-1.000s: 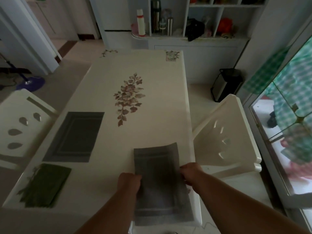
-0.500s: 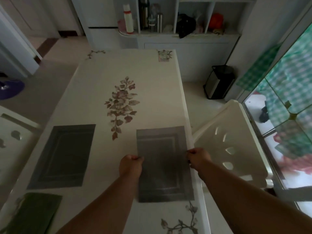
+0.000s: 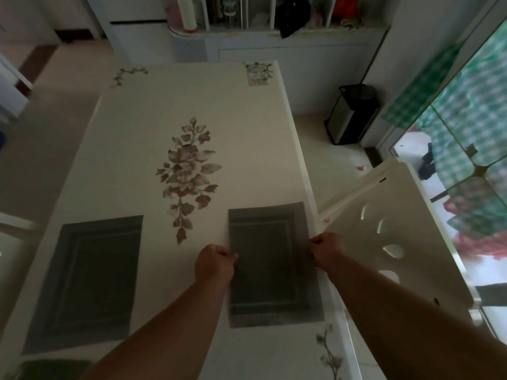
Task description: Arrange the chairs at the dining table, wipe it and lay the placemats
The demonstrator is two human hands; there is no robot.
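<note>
Both hands, left hand (image 3: 213,263) and right hand (image 3: 327,252), pinch the grey placemat's (image 3: 271,264) side edges.

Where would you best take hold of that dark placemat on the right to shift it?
Grip the right placemat by its two long side edges, about midway, one hand from each side, as the left hand and right hand do here. It lies flat and thin, so fingers probably need to pinch an edge; two opposite grips should keep it from skewing.

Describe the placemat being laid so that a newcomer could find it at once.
Start at the long white table with the printed leaf spray. Two dark grey placemats lie near the viewer; the right-hand placemat lies against the table's right edge, pinched at its sides by the left hand and right hand.
</note>
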